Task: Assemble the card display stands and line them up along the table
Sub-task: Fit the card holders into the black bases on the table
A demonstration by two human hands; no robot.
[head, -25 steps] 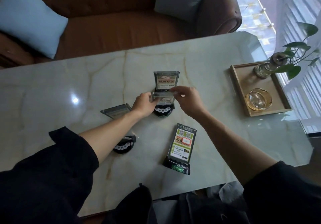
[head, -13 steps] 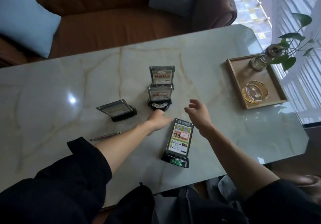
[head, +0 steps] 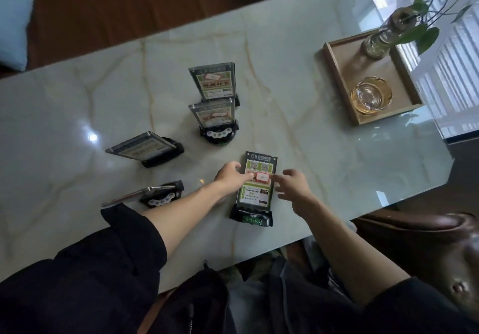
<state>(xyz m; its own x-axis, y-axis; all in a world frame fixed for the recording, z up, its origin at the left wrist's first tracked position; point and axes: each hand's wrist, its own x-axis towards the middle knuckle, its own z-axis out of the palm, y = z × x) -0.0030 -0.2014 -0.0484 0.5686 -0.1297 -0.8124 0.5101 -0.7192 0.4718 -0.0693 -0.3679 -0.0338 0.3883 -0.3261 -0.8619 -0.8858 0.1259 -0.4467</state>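
Pale marble table (head: 298, 131) with both bare hands at the nearest card stand.

Head view: the left hand (head: 230, 175) touches the left edge of the tall green-printed card stand on a black base (head: 256, 185), fingers loosely curled, not clamped; the right hand (head: 293, 185) spreads open just beside its right edge, apart from it. Two upright clear-framed card stands (head: 212, 100) stand one behind the other farther back. A tilted clear card panel on a black base (head: 145, 148) leans to the left, and a round black base with white buttons (head: 162, 196) lies nearer, a thin panel beside it. A wooden tray (head: 337, 74) at the right holds an amber glass ashtray (head: 370, 95).
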